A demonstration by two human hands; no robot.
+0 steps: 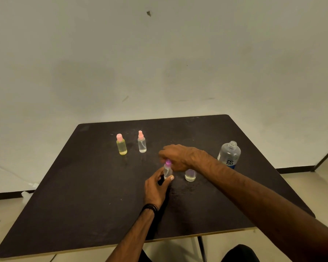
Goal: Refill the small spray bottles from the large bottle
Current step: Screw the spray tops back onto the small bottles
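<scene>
My left hand [156, 188] grips the body of a small clear spray bottle [167, 172] standing near the middle of the dark table [83, 195]. My right hand [178, 156] closes over its purple spray top [168, 163]. Just right of it, partly hidden under my right wrist, stands another small clear bottle [190, 175] with a purple tint at its top. The large clear bottle [229, 155] with a blue label stands uncapped at the right. Further back stand a yellow bottle with a pink cap [121, 145] and a clear spray bottle with a pink top [142, 142].
The table's far edge meets a pale wall. Its near edge runs just below my forearms, with a metal table leg [202, 246] under it. Pale floor shows at both sides.
</scene>
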